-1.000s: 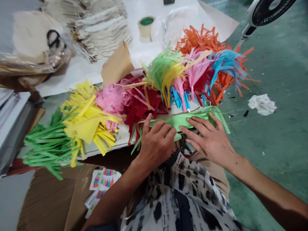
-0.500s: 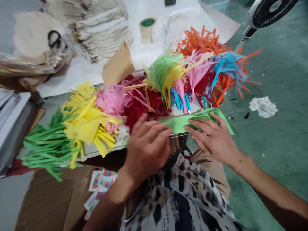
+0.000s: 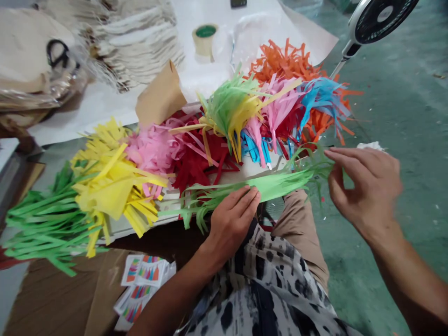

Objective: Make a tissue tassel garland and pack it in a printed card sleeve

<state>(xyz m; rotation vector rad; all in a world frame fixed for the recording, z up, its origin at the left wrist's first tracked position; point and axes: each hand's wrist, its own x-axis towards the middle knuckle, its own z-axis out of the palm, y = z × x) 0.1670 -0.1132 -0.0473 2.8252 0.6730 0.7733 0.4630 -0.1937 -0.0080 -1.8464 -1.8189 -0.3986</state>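
A light green tissue paper tassel (image 3: 276, 185), cut into fringe at both ends with an uncut middle band, lies along the near edge of the board. My left hand (image 3: 233, 217) rests on the left part of its middle, fingers stretched out and lying close together on the paper; the thumb is hidden. At the right-hand fringe, my right hand (image 3: 367, 186) is bent into a pinch, with thin green strips at its thumb and index fingertips. Just behind the tassel lie dark red fringe (image 3: 201, 161) and pink fringe (image 3: 154, 147).
Yellow (image 3: 112, 186) and green fringe (image 3: 44, 224) spread leftward; orange (image 3: 283, 63) and blue fringe (image 3: 320, 100) lie right. Behind are a tape roll (image 3: 205, 39), brown paper (image 3: 161, 95) and black-handled scissors (image 3: 58, 53). A fan (image 3: 381, 18) stands right; printed cards (image 3: 150, 270) lie below left.
The green paper, a flat sheet before, now shows spread fringe at both ends. My right hand has moved right to the strip tips, and my left hand has settled onto the paper.
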